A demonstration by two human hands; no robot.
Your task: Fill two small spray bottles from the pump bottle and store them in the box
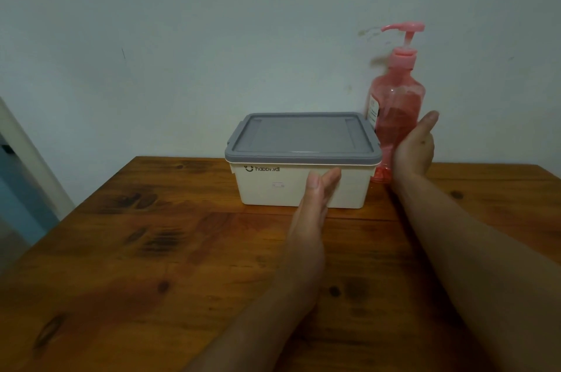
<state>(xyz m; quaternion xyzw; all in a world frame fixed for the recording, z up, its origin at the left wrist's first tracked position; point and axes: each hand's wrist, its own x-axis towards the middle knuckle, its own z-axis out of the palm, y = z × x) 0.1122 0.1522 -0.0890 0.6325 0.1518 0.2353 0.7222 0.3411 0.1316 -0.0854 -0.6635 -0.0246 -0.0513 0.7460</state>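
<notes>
Well, I see the box (264, 189), grey lid (300, 135) on, on the table (151, 250), with the pump bottle (394, 104) just behind its right corner. The left hand (315, 198) is straight-fingered before the box. The right hand (414, 150), fingers straight, is perhaps touching the bottle.

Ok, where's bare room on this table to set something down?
Bare wood on the table left of the box, and in front, left of the left hand. Crowded back right: pump bottle beside the box, right hand at it.
</notes>
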